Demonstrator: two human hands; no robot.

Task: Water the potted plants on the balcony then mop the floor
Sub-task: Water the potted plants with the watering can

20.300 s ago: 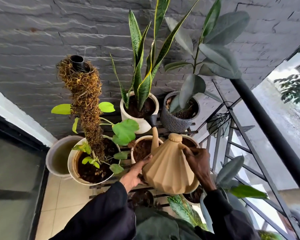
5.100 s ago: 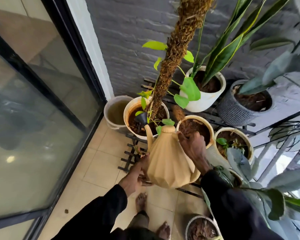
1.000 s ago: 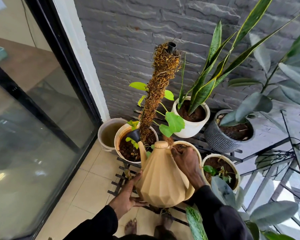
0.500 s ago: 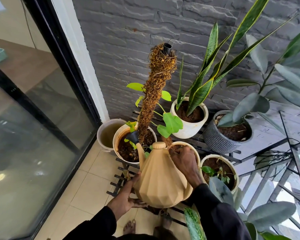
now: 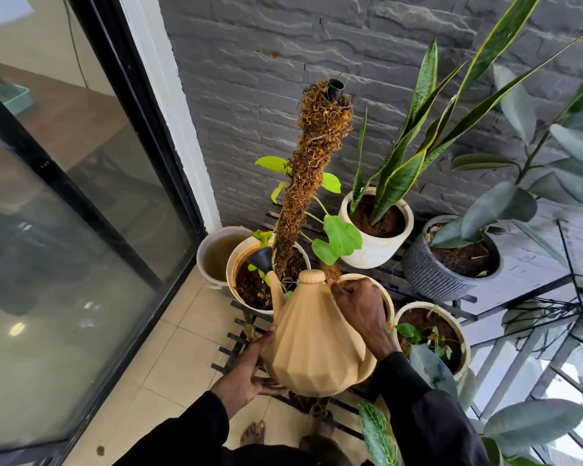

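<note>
While the can (image 5: 313, 341) is tipped, rose (image 5: 261, 258) over the pole pot (image 5: 231, 270) at its 11 o'clock, watering looks midway. Right grip (image 5: 360, 311) clamped on the handle (image 5: 369, 366); left grip (image 5: 249, 375) flat, propping it below. No mop visible; floor (image 5: 169, 358) likely unmopped.

we count one watering can (image 5: 312, 334), held between two grips: the left grip (image 5: 246, 375) under its base, the right grip (image 5: 360, 307) round its handle. ahead of the grips we count five pots of soil: the moss-pole pot (image 5: 231, 280), the snake-plant pot (image 5: 371, 253), the grey ribbed pot (image 5: 428, 280), the cream pot (image 5: 388, 302) just behind the right grip, and the small-plant pot (image 5: 424, 304) to that grip's right. we find one moss pole (image 5: 303, 183), and one bucket (image 5: 209, 280) of water beyond the left grip. one bare foot (image 5: 252, 432) shows plainly below the grips.
</note>
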